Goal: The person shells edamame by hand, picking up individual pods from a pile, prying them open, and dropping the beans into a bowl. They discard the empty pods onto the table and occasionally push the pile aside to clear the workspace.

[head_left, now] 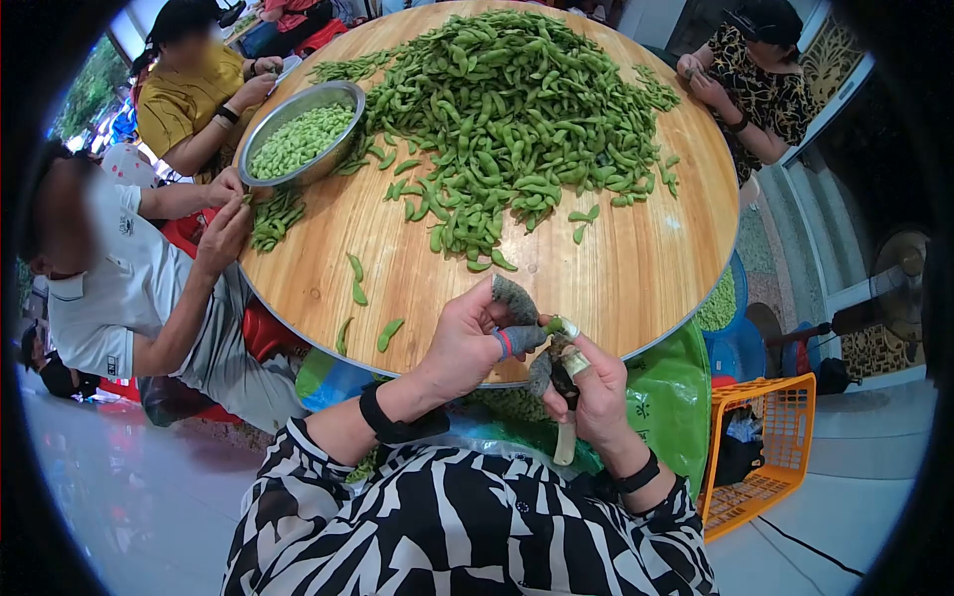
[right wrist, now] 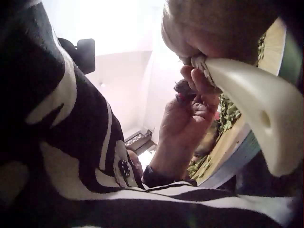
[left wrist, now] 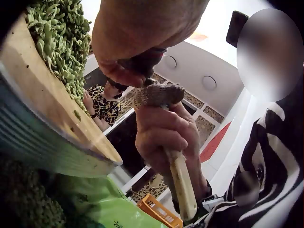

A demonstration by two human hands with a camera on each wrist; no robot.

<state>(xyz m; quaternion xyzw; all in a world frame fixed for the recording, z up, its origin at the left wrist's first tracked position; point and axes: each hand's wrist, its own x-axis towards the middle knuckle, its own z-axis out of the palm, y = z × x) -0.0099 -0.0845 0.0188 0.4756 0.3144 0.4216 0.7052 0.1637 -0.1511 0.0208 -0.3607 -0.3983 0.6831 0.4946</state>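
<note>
In the head view, both hands meet over the near edge of a round wooden table (head_left: 636,268). My left hand (head_left: 452,338), with grey finger covers on some fingers, pinches a green bean pod (head_left: 554,325). My right hand (head_left: 601,397) also wears grey coverings and tape. It grips a cream-handled tool (left wrist: 182,185) whose handle points down toward my lap. The handle (right wrist: 266,104) has a hole near its end; the working end is hidden among the fingers. A few loose pods (head_left: 390,335) lie left of the hands, and a large heap of pods (head_left: 517,109) covers the far side.
A steel bowl (head_left: 247,167) of shelled beans stands at the left edge. People sit at left (head_left: 109,238), far left (head_left: 189,109) and right (head_left: 785,109). Green plastic (head_left: 676,397) hangs below the table; an orange crate (head_left: 790,457) and a blue basin (head_left: 740,298) are at right.
</note>
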